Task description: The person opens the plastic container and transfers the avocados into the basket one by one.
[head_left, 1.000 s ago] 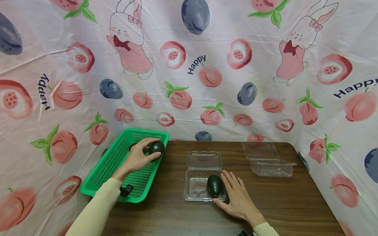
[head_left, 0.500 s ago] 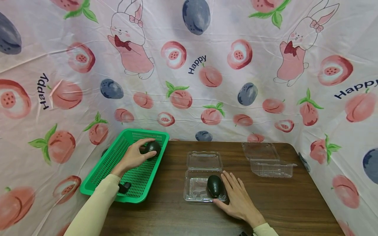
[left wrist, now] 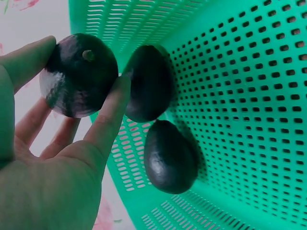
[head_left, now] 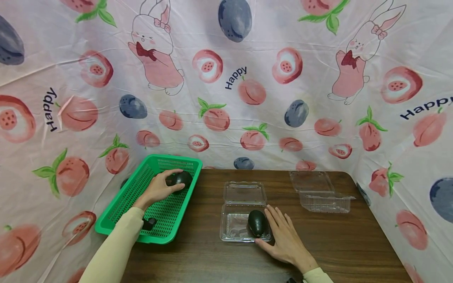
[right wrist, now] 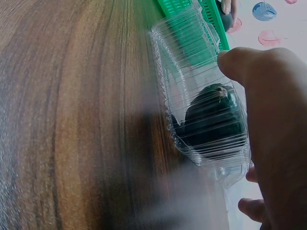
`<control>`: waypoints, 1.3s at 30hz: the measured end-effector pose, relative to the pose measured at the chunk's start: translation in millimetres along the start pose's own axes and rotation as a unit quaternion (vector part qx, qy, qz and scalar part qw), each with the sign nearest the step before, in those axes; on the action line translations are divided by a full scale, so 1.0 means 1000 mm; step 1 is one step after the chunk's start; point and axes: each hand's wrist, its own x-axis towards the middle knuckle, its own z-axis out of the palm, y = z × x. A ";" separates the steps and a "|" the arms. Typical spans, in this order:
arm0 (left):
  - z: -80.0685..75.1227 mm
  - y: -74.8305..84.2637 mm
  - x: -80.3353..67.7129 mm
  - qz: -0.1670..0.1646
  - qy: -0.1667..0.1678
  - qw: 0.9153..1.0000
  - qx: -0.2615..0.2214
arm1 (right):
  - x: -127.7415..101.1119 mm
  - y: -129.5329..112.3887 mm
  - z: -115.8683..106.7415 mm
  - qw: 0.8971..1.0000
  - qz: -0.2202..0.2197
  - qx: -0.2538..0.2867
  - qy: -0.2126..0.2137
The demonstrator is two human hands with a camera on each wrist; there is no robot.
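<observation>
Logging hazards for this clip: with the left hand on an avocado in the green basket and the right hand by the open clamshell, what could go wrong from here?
1. The left hand holds the avocado only between thumb and fingers; it might slip back onto the two avocados below.
2. The green basket juts past the table edge and could tip.
3. The clamshell is light; the right hand beside it may be all that steadies it.

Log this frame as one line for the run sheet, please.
left hand: grips avocado in green basket | right hand: flat beside open clamshell, second avocado inside | spare clamshell: far right
</observation>
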 end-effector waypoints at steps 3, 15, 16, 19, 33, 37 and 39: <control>0.000 -0.006 0.001 -0.018 -0.012 1.000 -0.011 | 0.000 0.000 0.000 1.000 0.002 0.003 -0.002; 0.008 -0.026 0.002 -0.052 -0.034 0.998 -0.022 | 0.000 0.001 0.001 1.000 -0.003 0.000 0.002; 0.009 -0.026 0.003 -0.055 -0.034 0.998 -0.020 | 0.000 0.001 0.001 1.000 -0.003 0.000 0.003; 0.011 -0.028 0.003 -0.059 -0.042 0.997 -0.021 | 0.000 0.001 0.001 1.000 -0.004 -0.002 0.007; 0.018 -0.035 -0.001 -0.080 -0.063 0.994 -0.040 | 0.000 0.001 0.000 1.000 -0.004 -0.003 0.003; 0.020 -0.037 -0.002 -0.087 -0.066 0.993 -0.040 | 0.000 0.002 -0.001 1.000 -0.005 -0.001 0.002; 0.020 -0.037 -0.003 -0.091 -0.067 0.993 -0.037 | -0.001 0.002 0.000 1.000 -0.006 0.000 0.002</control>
